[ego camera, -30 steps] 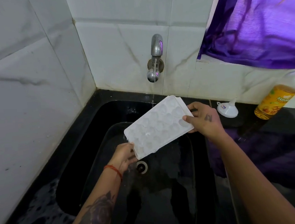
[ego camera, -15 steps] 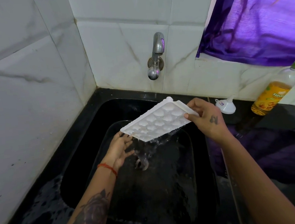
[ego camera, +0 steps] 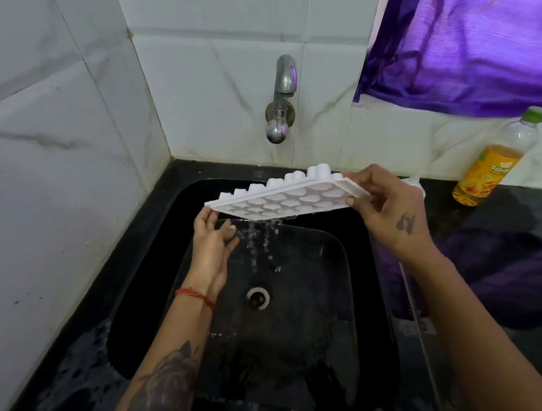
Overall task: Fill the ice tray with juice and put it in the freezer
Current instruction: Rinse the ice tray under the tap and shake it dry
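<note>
A person tips a white plastic ice tray [ego camera: 290, 197], its rounded cups facing down toward the camera, over a glossy black sink [ego camera: 360, 282] as drops of water [ego camera: 259, 242] fall toward the steel drain [ego camera: 258, 298]. The right hand [ego camera: 388, 210] pinches the tray's right edge; the left hand [ego camera: 212, 242], fingers relaxed and spread, touches its left corner. A chrome tap [ego camera: 280, 99] juts from marbled white tile. A clear bottle [ego camera: 495, 163] of amber juice stands at the counter's back right edge.
</note>
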Demonstrator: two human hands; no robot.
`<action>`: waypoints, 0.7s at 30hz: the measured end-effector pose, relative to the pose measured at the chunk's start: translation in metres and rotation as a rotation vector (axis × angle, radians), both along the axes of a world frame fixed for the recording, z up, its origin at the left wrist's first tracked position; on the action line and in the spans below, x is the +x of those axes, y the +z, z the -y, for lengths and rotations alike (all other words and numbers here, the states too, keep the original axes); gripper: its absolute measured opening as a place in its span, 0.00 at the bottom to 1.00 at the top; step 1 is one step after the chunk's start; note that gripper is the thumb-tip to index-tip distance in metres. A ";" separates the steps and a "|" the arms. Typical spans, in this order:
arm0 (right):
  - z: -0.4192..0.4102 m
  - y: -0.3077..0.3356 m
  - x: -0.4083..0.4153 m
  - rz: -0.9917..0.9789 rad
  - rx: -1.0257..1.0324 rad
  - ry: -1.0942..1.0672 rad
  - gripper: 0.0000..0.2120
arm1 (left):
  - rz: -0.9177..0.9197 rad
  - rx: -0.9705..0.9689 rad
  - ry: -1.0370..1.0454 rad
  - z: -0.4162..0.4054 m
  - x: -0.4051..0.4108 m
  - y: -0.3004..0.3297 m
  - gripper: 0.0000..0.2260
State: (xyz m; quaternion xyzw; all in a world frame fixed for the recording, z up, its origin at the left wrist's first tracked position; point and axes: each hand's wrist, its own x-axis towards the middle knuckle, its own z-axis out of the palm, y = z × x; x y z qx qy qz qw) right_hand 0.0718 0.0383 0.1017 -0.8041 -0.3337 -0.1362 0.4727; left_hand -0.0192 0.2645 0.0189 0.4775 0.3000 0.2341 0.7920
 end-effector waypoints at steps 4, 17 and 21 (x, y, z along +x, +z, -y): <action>0.013 -0.003 0.005 0.152 0.098 0.029 0.06 | 0.061 0.068 0.047 0.005 -0.006 0.007 0.31; 0.033 -0.010 0.016 0.170 0.216 0.087 0.09 | 0.024 0.206 0.086 0.033 -0.024 0.014 0.33; 0.036 -0.046 0.008 0.037 0.131 0.086 0.08 | -0.144 0.167 0.036 0.051 -0.037 -0.007 0.34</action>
